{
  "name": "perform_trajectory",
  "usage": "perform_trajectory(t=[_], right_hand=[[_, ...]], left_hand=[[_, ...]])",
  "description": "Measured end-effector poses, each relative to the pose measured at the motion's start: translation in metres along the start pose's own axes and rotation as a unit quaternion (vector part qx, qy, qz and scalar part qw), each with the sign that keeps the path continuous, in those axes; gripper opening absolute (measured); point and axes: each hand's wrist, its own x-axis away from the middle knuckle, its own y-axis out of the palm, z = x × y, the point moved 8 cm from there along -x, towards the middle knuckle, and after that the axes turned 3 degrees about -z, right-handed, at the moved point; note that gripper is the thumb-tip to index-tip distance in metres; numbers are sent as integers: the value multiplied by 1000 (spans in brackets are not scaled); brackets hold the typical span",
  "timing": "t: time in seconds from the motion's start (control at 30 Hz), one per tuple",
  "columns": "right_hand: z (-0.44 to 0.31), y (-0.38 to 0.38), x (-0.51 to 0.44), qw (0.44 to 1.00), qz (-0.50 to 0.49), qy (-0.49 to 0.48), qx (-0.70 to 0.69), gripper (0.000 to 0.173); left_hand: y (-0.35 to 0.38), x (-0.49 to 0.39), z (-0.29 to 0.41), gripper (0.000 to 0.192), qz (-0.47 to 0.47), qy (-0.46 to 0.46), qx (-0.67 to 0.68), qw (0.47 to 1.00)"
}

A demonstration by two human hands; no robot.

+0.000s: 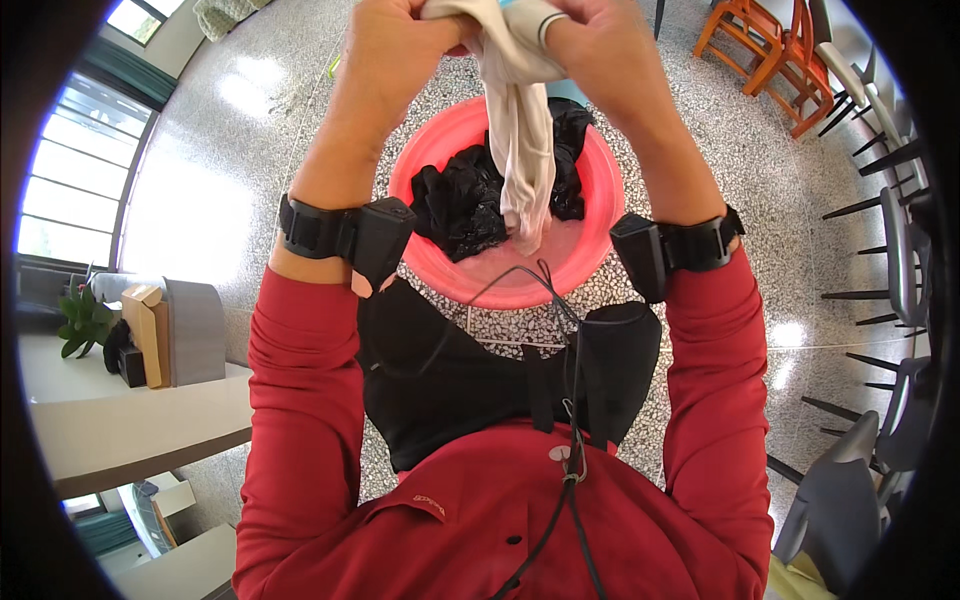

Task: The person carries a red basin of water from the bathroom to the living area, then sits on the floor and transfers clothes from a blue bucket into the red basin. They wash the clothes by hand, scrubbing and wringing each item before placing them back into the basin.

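My left hand (397,52) and my right hand (600,45) both grip a wet white garment (517,112) at the top edge of the view. Part of each hand is cut off there. The cloth hangs between them in a long fold, and its lower end dips into cloudy water (487,266). That water lies in a round pink plastic basin (604,247) on the floor. Soaked black clothing (457,202) is heaped in the basin on both sides of the white cloth. A dark stripe runs along the garment's edge by my right hand.
Black cables (576,375) hang down my front, over the basin's near rim. Wooden chairs (772,52) stand at the upper right, grey chairs (832,480) along the right. At left, a white counter (142,427) carries a cardboard box (146,334) and a plant (82,319).
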Motion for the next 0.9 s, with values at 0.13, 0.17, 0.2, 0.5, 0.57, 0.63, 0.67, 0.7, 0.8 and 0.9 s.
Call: perform_trajectory(t=[0.13, 0.17, 0.2, 0.5, 0.57, 0.63, 0.67, 0.7, 0.8, 0.9], right_hand=[[39, 7, 22, 1000, -25, -8, 13, 21], [77, 16, 37, 994, -48, 77, 57, 22], [106, 24, 54, 991, -61, 90, 79, 22], [277, 101, 249, 875, -287, 331, 205, 16], [240, 98, 213, 929, -229, 228, 180, 15], [187, 84, 159, 966, -147, 163, 137, 20], [159, 72, 128, 973, -104, 153, 137, 23], [131, 58, 100, 980, -71, 157, 96, 25], [37, 15, 30, 995, -8, 69, 74, 28], [-35, -13, -3, 996, 83, 3, 5, 27]], left_hand=[[9, 15, -42, 28, 12, 2, -89, 996], [16, 28, -81, 30, 5, -97, -76, 992], [25, 41, -114, 28, 2, -135, -73, 988], [74, 201, -289, 22, -163, -355, -334, 858], [73, 172, -262, 22, -169, -257, -323, 895], [64, 127, -220, 14, -140, -221, -217, 940], [59, 100, -189, 13, -128, -179, -227, 949], [49, 77, -160, 15, -100, -177, -166, 965], [16, 20, -51, 20, -59, -79, -112, 989], [4, -1, 46, 21, -23, 97, -17, 995]])
